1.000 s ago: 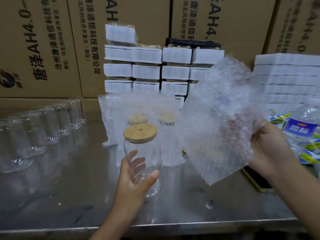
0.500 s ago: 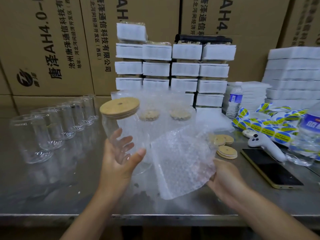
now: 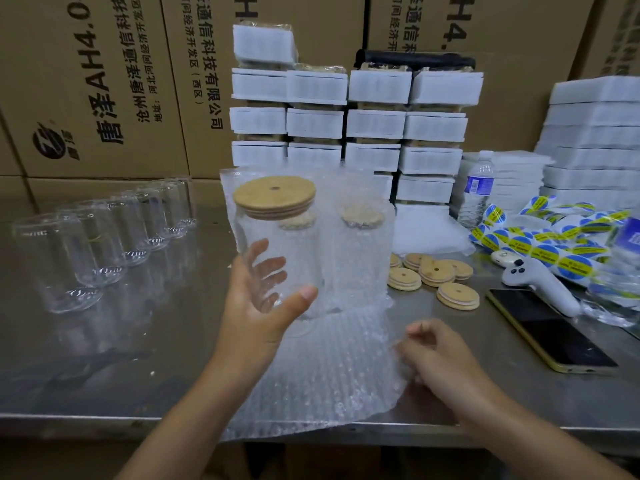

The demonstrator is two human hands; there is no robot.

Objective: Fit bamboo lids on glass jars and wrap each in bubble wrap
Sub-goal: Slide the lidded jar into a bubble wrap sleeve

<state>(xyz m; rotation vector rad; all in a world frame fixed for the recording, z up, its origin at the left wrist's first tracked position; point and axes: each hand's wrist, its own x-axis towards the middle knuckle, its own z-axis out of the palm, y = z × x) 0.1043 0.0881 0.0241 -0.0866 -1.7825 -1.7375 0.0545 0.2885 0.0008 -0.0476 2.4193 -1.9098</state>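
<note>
My left hand (image 3: 256,313) grips a clear glass jar (image 3: 277,244) from its lower side and holds it upright above the steel table. A round bamboo lid (image 3: 274,195) with a small centre hole sits on the jar. A sheet of bubble wrap (image 3: 329,368) lies flat on the table below the jar and hangs over the front edge. My right hand (image 3: 443,358) is at the sheet's right edge, fingers curled on it. Two lidded jars wrapped in bubble wrap (image 3: 360,258) stand just behind.
Several empty glass jars (image 3: 104,244) stand in a row at left. Loose bamboo lids (image 3: 436,271) lie right of the wrapped jars. A phone (image 3: 550,330), a white controller (image 3: 540,282), sticker rolls (image 3: 540,237) and a water bottle (image 3: 479,181) fill the right side. White packs (image 3: 346,123) and cartons stand behind.
My right hand brought the bubble wrap sheet down from the air and it now lies flat on the table. My left hand lifted the lidded jar off the table.
</note>
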